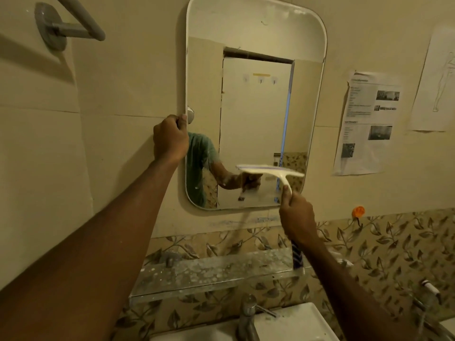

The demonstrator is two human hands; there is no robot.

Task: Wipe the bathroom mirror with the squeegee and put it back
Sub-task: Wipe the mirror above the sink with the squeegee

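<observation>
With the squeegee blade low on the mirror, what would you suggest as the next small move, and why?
Probably draw the squeegee straight down to the bottom edge of the mirror. The right hand holds its handle with the blade near the lower right of the glass, a strip below it remains, and the left hand steadies the mirror's left edge.

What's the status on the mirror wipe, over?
Left hand gripping mirror left edge. Right hand holding squeegee, blade against lower glass. Nothing in the way.
</observation>
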